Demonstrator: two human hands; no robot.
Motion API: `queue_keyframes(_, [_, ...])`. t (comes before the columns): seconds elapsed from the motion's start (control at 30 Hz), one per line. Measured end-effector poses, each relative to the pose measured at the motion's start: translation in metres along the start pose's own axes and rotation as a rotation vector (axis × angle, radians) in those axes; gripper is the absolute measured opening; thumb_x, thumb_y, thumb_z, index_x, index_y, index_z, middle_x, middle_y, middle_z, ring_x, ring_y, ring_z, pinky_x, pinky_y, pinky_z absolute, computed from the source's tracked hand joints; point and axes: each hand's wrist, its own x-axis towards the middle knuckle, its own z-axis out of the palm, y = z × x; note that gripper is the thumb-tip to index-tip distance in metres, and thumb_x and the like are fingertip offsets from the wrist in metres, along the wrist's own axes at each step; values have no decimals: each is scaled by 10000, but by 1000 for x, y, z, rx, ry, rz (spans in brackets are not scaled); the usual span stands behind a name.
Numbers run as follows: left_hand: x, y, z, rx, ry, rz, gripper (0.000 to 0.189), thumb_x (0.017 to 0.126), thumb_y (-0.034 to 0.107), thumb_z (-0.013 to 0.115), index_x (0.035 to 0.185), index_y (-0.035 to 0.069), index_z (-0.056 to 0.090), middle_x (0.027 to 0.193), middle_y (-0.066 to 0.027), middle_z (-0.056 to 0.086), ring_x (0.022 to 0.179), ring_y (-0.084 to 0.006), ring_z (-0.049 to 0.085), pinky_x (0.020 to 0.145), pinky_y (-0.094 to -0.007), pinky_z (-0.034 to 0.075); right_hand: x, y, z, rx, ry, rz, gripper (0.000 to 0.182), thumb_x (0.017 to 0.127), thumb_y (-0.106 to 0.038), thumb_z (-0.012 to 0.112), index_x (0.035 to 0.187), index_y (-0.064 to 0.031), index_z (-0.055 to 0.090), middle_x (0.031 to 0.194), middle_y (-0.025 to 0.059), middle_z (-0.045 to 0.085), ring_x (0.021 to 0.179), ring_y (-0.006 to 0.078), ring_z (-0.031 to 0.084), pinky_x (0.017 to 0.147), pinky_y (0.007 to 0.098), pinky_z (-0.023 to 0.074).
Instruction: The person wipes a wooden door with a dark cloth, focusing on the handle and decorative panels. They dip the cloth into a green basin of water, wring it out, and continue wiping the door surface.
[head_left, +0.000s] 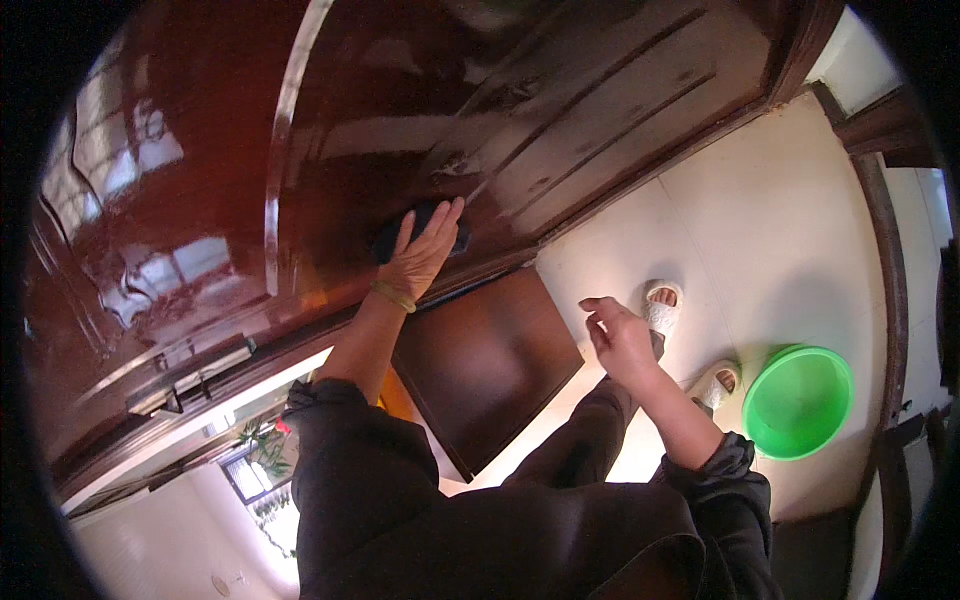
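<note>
My left hand lies with its fingers spread on a dark cloth, pressing it flat against a glossy dark-red wooden door. A bangle circles that wrist. The cloth shows on both sides of the hand; the part under the palm is hidden. My right hand hangs in the air over the floor, fingers loosely curled and thumb apart, with nothing seen in it. Below and between the hands is a brown wooden cabinet or stool top.
A green plastic basin stands on the pale tiled floor at the right, beside my feet in light slippers. A metal door lock sits on the door's edge at the lower left. A dark door frame runs along the right.
</note>
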Motion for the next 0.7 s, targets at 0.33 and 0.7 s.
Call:
queue_keyframes(0.33, [129,41,-70,275,154,120,628,846,8,492,1437,164,347,1562,-40,129,1424,-246,166,1115,-557,171,24,-6,-29,-8,94,48,294,736,24,587,1023,-38,592,938,172,632,839,367,622,715,417,516])
queue_keyframes(0.7, [281,74,-189,432,608,163,634,795,20,569,1396,145,414,1532,-73,220,1428,-266,141,1123,-570,161,13,12,-36,-12,257,48,280,755,16,592,1030,-34,585,931,180,630,826,364,625,698,423,510])
